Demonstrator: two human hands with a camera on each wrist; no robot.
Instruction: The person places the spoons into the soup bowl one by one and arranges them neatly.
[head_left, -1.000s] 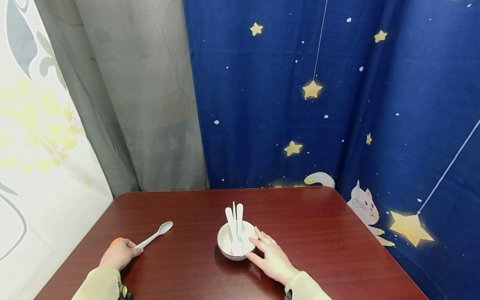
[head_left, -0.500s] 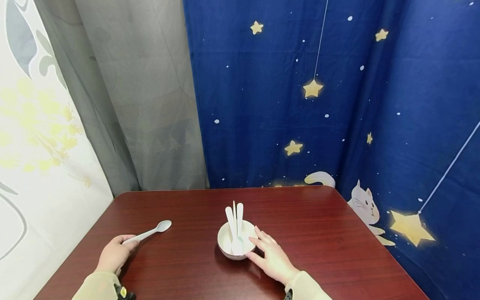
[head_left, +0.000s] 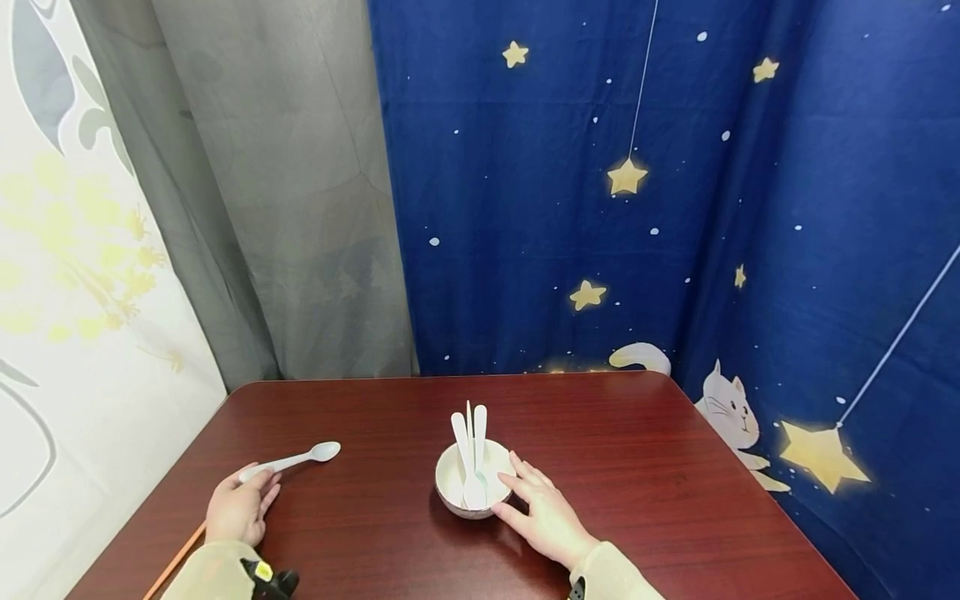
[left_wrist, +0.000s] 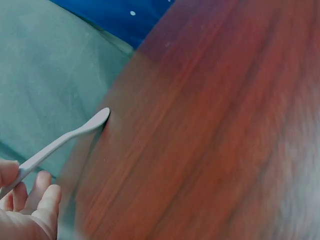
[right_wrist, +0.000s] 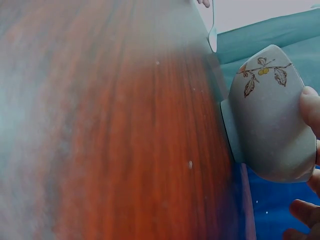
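No readable text, label, brand, number or sign on anything in any view

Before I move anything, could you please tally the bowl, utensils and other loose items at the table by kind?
Bowl: 1
Spoon outside the bowl: 1
White utensils visible in the bowl: 3
Orange stick, partly hidden: 1
Total: 6

2 hands (head_left: 238, 507) and 2 sleeves (head_left: 210, 573); 1 bench (head_left: 360, 525); 1 bowl (head_left: 448, 482), with 3 white utensils (head_left: 465, 454) inside; 1 spoon (head_left: 294, 461) outside it; 1 orange stick (head_left: 176, 558), partly hidden.
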